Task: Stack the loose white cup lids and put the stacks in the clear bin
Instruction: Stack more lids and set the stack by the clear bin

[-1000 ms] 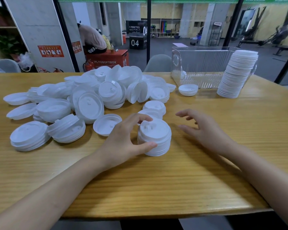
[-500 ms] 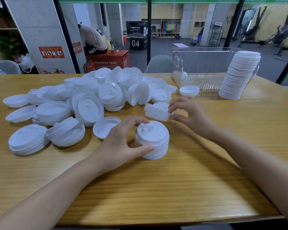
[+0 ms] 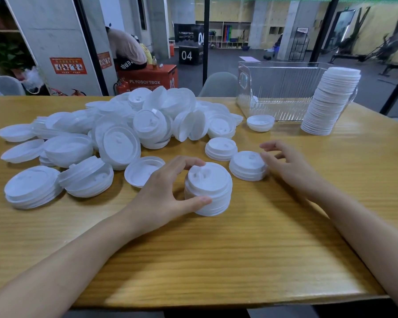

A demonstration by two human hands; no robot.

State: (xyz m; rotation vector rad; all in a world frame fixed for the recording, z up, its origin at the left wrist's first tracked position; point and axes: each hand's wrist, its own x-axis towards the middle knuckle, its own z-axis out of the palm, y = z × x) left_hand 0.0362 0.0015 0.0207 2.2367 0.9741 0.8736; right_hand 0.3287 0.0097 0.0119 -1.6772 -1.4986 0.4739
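Observation:
My left hand [image 3: 168, 191] grips a short stack of white lids [image 3: 210, 189] standing on the table, with the thumb in front and the fingers curled over its far side. Just to the right sits a smaller lid stack [image 3: 248, 165]. My right hand [image 3: 287, 162] hovers at that stack's right edge, its fingers loosely bent and its fingertips at the rim, holding nothing. A third low stack [image 3: 221, 145] stands behind these two. The big pile of loose lids [image 3: 136, 120] covers the table's left and middle. The clear bin [image 3: 280, 92] stands at the back right.
A tall leaning stack of lids [image 3: 331, 99] stands against the bin's right front corner. One upturned lid [image 3: 260, 122] lies in front of the bin. Several short stacks [image 3: 32, 187] lie at the pile's near left. Bare wooden table [image 3: 216, 260] lies in front of my hands.
My right hand reached in, lifted a small stack from beside the pile, set it down to the right of the gripped stack and let go. The left hand stayed put.

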